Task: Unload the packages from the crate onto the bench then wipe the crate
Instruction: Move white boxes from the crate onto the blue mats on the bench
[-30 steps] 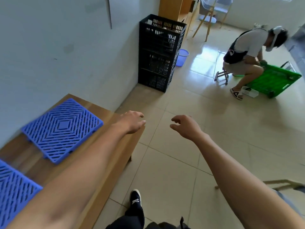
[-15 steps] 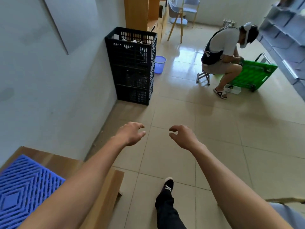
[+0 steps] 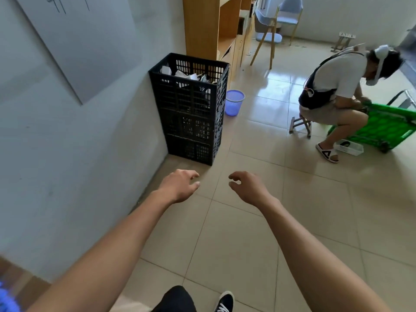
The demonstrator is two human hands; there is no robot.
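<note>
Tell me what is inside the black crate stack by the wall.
White and dark packages poke above the rim of the top black crate. Its slatted walls hide whatever lies deeper down.

One stack of black crates (image 3: 191, 113), one purple bin (image 3: 234, 102), two chairs (image 3: 279, 21), one green cart (image 3: 382, 127), one stool (image 3: 300, 126).

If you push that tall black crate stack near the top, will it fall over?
Maybe. The black crate stack is much taller than it is wide, so a high push could tip it. It stands against the wall, which should stop a fall that way. Its slotted plastic looks stiff, and the packages heaped at the top may make it top-heavy.
</note>
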